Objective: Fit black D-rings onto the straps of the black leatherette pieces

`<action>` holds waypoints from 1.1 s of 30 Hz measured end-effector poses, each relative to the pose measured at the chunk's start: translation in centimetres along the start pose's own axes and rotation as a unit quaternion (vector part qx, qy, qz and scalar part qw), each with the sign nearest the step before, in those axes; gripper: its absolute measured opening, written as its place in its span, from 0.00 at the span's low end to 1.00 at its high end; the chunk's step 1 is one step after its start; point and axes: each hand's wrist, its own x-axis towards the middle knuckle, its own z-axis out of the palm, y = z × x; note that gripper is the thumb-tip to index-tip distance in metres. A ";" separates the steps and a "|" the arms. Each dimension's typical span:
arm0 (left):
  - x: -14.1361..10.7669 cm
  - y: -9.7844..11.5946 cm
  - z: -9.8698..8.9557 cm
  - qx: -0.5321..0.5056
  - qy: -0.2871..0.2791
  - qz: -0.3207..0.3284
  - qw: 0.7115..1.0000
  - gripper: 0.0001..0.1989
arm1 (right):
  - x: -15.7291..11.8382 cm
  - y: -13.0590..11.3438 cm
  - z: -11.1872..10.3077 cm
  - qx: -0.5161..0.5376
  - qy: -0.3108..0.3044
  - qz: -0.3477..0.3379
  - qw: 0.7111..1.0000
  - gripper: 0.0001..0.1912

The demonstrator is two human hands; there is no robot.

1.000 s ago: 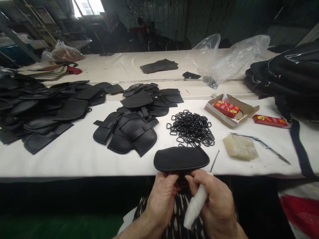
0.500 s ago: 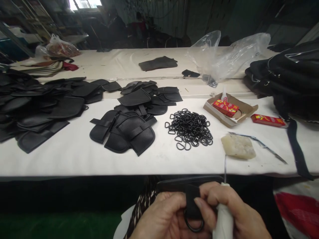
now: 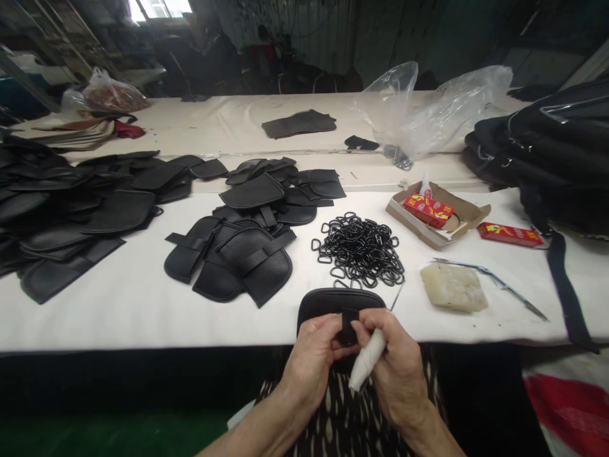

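At the table's front edge I hold a black leather piece (image 3: 328,301) with a rounded, piped edge. My left hand (image 3: 309,358) is closed, pinching the short strap (image 3: 350,325) on it from the left. My right hand (image 3: 398,365) is closed around an awl (image 3: 367,362) with a white wrapped handle. Its thin metal shaft points up and away, past the leather's right side. The thumb and forefinger of that hand also pinch the strap. The D-ring at the strap's lower end is mostly hidden by my fingers. Just beyond lies a heap of black D-rings (image 3: 361,247).
Black leather pieces (image 3: 247,254) lie stacked left of the rings, with a larger pile (image 3: 95,209) farther left. To the right are a yellowish wax-like block (image 3: 453,287), a thin metal tool (image 3: 504,285), a cardboard tray (image 3: 440,238) with red boxes, and a black bag (image 3: 561,139).
Both hands have moved up and left with the leather piece and awl, from below the table edge to over it. The awl handle now tilts down to the left, and the D-ring is less visible.
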 end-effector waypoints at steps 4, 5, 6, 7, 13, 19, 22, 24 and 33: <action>-0.6 -0.6 0.0 0.015 -0.016 0.023 0.999 0.10 | -1.1 -1.1 0.1 0.027 0.013 0.010 1.000 0.03; -0.6 -0.7 -0.1 0.014 -0.016 0.023 1.000 0.10 | -1.4 -1.3 0.2 0.032 0.012 0.015 0.999 0.03; -0.6 -0.8 -0.1 0.011 -0.015 0.022 1.000 0.10 | -1.5 -1.5 0.2 0.034 0.008 0.021 0.999 0.03; -0.6 -0.8 -0.2 0.006 -0.013 0.020 1.000 0.09 | -1.6 -1.6 0.3 0.030 0.006 0.027 0.999 0.03; -0.3 -1.1 -0.5 -0.038 0.002 0.010 0.999 0.08 | -1.2 -1.8 0.2 -0.027 -0.018 0.030 0.999 0.02; -0.8 -1.4 -0.3 -0.021 -0.008 0.028 0.999 0.15 | -1.4 -1.9 0.3 -0.001 -0.014 0.091 0.996 0.03; -1.0 -1.6 -0.3 0.032 -0.013 0.036 0.999 0.12 | -1.5 -1.9 0.3 0.013 -0.008 0.127 0.992 0.04; -1.2 -1.9 -0.3 0.065 -0.008 0.039 0.997 0.12 | -1.5 -2.1 0.3 0.018 -0.007 0.145 0.989 0.05; -1.5 -2.3 -0.1 0.135 0.035 0.076 0.987 0.14 | -1.4 -2.5 0.1 0.045 -0.020 0.192 0.980 0.06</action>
